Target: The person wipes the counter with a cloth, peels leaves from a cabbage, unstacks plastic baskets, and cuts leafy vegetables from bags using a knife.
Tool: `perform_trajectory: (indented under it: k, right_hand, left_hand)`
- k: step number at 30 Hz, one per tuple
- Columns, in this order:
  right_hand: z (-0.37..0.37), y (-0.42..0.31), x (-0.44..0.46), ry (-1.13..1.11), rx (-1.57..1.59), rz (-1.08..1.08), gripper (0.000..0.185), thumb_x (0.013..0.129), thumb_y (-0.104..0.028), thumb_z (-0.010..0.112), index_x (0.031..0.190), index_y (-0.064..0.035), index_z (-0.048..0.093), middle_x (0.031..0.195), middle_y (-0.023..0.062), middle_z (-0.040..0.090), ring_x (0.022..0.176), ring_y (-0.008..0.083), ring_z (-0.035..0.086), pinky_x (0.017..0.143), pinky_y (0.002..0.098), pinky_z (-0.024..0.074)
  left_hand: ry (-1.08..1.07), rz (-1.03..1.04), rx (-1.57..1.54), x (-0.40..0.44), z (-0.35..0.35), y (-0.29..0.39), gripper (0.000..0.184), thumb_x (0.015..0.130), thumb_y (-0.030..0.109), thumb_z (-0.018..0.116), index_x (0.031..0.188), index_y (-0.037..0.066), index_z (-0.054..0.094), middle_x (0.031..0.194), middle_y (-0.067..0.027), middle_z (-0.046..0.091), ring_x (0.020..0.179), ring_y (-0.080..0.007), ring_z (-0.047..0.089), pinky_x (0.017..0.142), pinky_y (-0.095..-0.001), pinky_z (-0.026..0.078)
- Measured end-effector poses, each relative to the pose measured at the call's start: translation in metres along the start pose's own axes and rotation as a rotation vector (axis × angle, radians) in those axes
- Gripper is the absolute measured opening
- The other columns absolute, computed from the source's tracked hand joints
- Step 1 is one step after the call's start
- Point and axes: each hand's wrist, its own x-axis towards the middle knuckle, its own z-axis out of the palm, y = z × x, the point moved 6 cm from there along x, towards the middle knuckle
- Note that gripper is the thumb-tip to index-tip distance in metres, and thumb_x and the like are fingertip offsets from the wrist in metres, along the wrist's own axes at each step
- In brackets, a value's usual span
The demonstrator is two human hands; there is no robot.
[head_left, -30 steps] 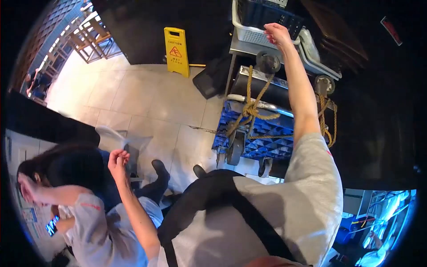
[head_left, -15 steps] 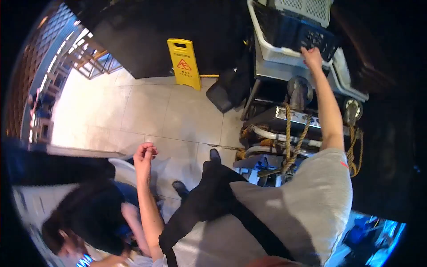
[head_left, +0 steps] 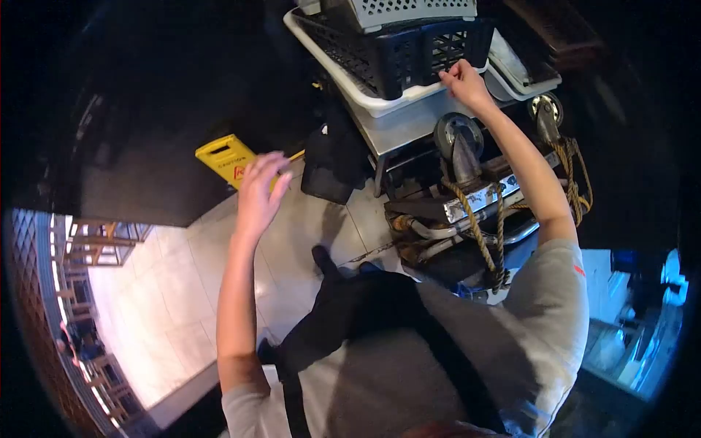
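The black basket (head_left: pixel 409 62) lies directly ahead of the right hand (head_left: pixel 465 86), the nearer of the two, and ahead and well to the right of the left hand (head_left: pixel 261 191). Its near wall runs crosswise before the right hand; which axis is longer cannot be confirmed. It sits in a white container (head_left: pixel 376 104) on the metal table (head_left: pixel 398 135). The right hand's fingers are curled narrow at the container's rim; contact or grip cannot be determined. The left hand is loosely spread, nothing visible in it, overlapping the view of a yellow sign (head_left: pixel 223 156).
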Motion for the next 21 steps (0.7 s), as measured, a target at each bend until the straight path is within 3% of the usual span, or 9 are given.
perform_trajectory:
  k: [1,3,5,8,9,14,19,21]
  right_hand:
    - [-0.007,0.001,-0.005,0.019,-0.008,0.020,0.028,0.076,-0.028,0.062,0.074,-0.0067,0.045,0.063,0.0074,0.055,0.050,0.0151,0.055,0.047,0.0281,0.0426]
    - [-0.006,-0.009,-0.020,-0.102,0.176,0.173,0.022,0.079,-0.025,0.059,0.076,-0.0090,0.045,0.063,-0.0023,0.048,0.053,0.0072,0.047,0.045,0.0221,0.0359]
    - [-0.010,-0.004,-0.028,-0.206,0.226,0.201,0.018,0.079,-0.026,0.059,0.080,-0.0121,0.047,0.064,-0.0045,0.046,0.054,0.0058,0.044,0.045,0.0202,0.0326]
    - [-0.019,-0.013,-0.057,-0.206,0.269,0.318,0.011,0.082,-0.023,0.054,0.079,-0.0153,0.048,0.072,-0.0071,0.048,0.056,0.0028,0.044,0.047,0.0170,0.0312]
    - [-0.021,-0.019,-0.069,-0.200,0.318,0.362,0.016,0.081,-0.028,0.058,0.084,-0.0129,0.052,0.072,-0.0053,0.050,0.060,0.0042,0.046,0.053,0.0185,0.0384]
    - [-0.004,-0.030,-0.120,-0.101,0.470,0.478,0.019,0.083,-0.030,0.056,0.088,-0.0116,0.054,0.075,-0.0033,0.055,0.061,0.0050,0.051,0.054,0.0183,0.0409]
    - [0.040,-0.058,-0.145,-0.095,0.513,0.574,0.021,0.084,-0.027,0.054,0.094,-0.0081,0.055,0.075,-0.0025,0.054,0.062,0.0050,0.050,0.055,0.0168,0.0409]
    - [0.067,-0.045,-0.143,-0.116,0.605,0.500,0.024,0.084,-0.025,0.055,0.099,-0.0057,0.053,0.080,0.0014,0.056,0.067,0.0068,0.052,0.058,0.0190,0.0430]
  left_hand:
    - [0.016,0.120,0.001,0.025,0.007,0.000,0.024,0.075,0.017,0.061,0.095,0.003,0.059,0.103,-0.0106,0.057,0.098,-0.0292,0.050,0.085,-0.0369,0.040]
    - [0.053,0.323,0.029,0.071,0.023,-0.001,0.028,0.072,0.019,0.063,0.095,0.005,0.060,0.107,-0.0088,0.056,0.101,-0.0283,0.049,0.086,-0.0375,0.040]
    - [0.013,0.464,0.002,0.108,0.038,0.000,0.034,0.074,0.023,0.062,0.103,0.006,0.058,0.111,-0.0091,0.054,0.106,-0.0281,0.047,0.088,-0.0384,0.039]
    - [-0.040,0.611,-0.030,0.149,0.058,-0.008,0.033,0.077,0.028,0.057,0.101,0.005,0.057,0.105,-0.0085,0.057,0.103,-0.0255,0.049,0.086,-0.0365,0.038]
    - [-0.081,0.630,-0.033,0.159,0.066,-0.013,0.033,0.077,0.028,0.058,0.100,0.005,0.057,0.104,-0.0092,0.057,0.102,-0.0259,0.049,0.086,-0.0369,0.037]
    - [-0.374,0.859,0.085,0.199,0.102,-0.026,0.036,0.074,0.027,0.060,0.102,0.006,0.055,0.101,-0.0104,0.057,0.099,-0.0244,0.052,0.087,-0.0367,0.039]
    - [-0.456,1.105,0.020,0.221,0.116,-0.029,0.023,0.076,0.028,0.056,0.085,0.007,0.053,0.081,-0.0088,0.057,0.082,-0.0262,0.056,0.071,-0.0380,0.044]
    - [-0.390,1.151,0.011,0.220,0.116,-0.028,0.022,0.075,0.027,0.056,0.083,0.007,0.052,0.079,-0.0086,0.057,0.078,-0.0266,0.057,0.067,-0.0373,0.045]
